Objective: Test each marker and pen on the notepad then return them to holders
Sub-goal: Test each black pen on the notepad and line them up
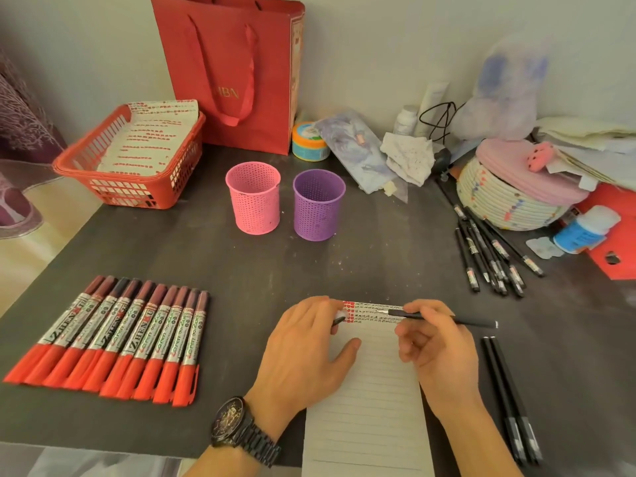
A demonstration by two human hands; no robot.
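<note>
While standing upright just beside each other at the far middle, a small gap between: pink holder [253, 201] and purple holder [318, 204], both perforated. Far left, red basket [117, 192] holding paper sheets [151, 139] covered in rows of red marks. Far right, woven basket [499, 201] capped by a pink round lid [516, 166], clutter piled around. Behind, against the pale wall [378, 46], red paper bag [237, 70]. On the dark surface [241, 270], near left, a tidy row of red-capped markers [113, 339] lying side by side; right, a loose heap of black pens [488, 253] beside the woven basket, plus two further pens [509, 401] lying parallel just right of the notepad [371, 407]. Near middle, that lined notepad, red and black test marks along its far edge. Left hand [303, 356] resting on the notepad, fingers mostly flat, fingertips pinching a small dark pen cap [339, 320]; black watch [241, 428] at the wrist. Right hand [444, 359] pinching a black pen [444, 318], tip just over the marked strip.
</note>
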